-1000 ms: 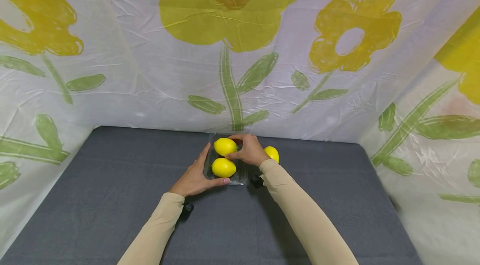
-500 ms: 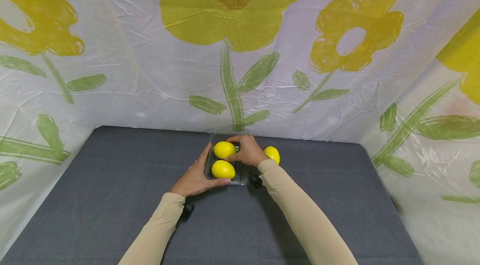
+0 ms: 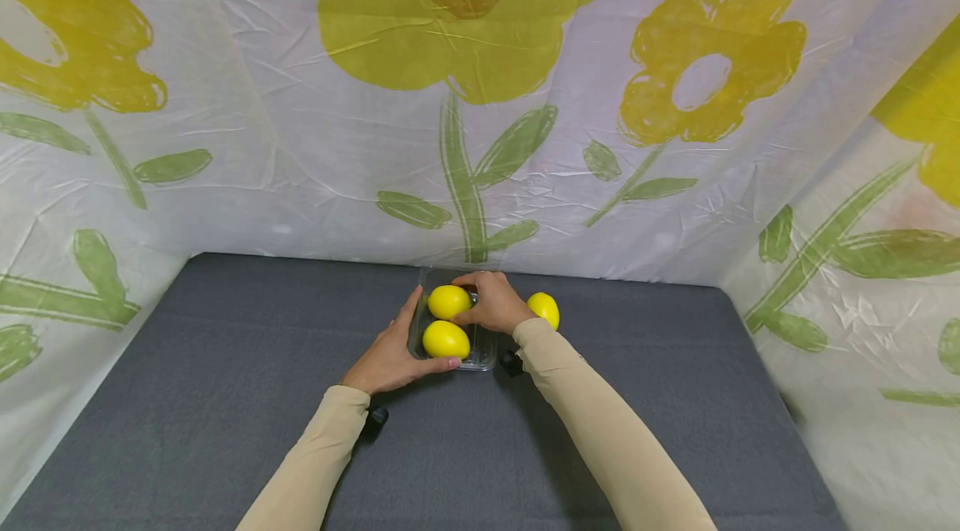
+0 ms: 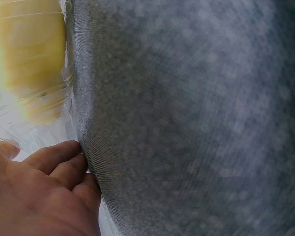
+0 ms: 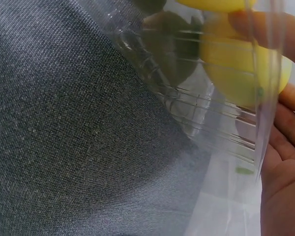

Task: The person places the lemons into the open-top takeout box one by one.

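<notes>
A clear plastic container (image 3: 484, 354) on the table holds two yellow lemons. My right hand (image 3: 497, 303) reaches over its right side and grips the far lemon (image 3: 447, 301) between thumb and fingers. The near lemon (image 3: 446, 340) lies just in front of it. At the container's near left corner my left hand (image 3: 391, 354) is spread, its straight fingers along the left wall and its thumb along the front edge. The left wrist view shows those fingers (image 4: 59, 162) against the clear wall. Through the plastic in the right wrist view, the gripped lemon (image 5: 231, 73) shows beside my right fingers.
Another lemon (image 3: 543, 309) lies on the table right of the container, partly behind my right wrist. Dark grey cloth covers the table (image 3: 225, 381). A white curtain (image 3: 322, 172) with yellow flowers hangs right behind the table's back edge.
Over the last second the far lemon shifts slightly toward me and settles beside the near one, my right hand still on it. The left hand stays in place.
</notes>
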Tool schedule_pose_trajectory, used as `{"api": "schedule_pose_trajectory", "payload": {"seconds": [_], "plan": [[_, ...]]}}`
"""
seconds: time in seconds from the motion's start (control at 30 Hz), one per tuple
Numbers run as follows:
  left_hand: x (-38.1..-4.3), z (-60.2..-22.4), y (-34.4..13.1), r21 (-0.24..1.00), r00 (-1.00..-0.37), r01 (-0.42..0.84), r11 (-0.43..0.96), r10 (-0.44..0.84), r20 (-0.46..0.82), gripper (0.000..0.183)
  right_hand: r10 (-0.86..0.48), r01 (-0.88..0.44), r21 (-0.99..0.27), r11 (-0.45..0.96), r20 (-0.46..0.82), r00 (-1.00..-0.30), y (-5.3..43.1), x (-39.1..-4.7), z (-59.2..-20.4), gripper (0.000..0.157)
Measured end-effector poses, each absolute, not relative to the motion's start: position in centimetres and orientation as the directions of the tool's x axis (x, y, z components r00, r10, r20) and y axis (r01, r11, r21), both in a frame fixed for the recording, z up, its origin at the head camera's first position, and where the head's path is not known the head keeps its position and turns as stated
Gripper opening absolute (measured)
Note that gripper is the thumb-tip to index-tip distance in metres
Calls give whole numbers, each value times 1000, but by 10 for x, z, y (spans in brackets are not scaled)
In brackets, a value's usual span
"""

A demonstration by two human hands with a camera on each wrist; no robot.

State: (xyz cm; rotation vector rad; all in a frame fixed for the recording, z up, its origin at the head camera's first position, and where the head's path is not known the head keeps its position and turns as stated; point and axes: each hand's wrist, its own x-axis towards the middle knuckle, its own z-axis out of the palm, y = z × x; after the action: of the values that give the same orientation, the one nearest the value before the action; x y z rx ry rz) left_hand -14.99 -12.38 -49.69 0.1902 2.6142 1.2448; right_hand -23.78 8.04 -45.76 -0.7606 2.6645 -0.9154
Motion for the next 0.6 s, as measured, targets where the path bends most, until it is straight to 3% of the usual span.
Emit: {"api": "schedule_pose_trajectory", "payload": {"seconds": [0.6], "plan": [[-151,-501,-124,770,-964,12,638,212,-161,131,-526,-372,-638,674,-61,-849,82,-239,-455,62]]}}
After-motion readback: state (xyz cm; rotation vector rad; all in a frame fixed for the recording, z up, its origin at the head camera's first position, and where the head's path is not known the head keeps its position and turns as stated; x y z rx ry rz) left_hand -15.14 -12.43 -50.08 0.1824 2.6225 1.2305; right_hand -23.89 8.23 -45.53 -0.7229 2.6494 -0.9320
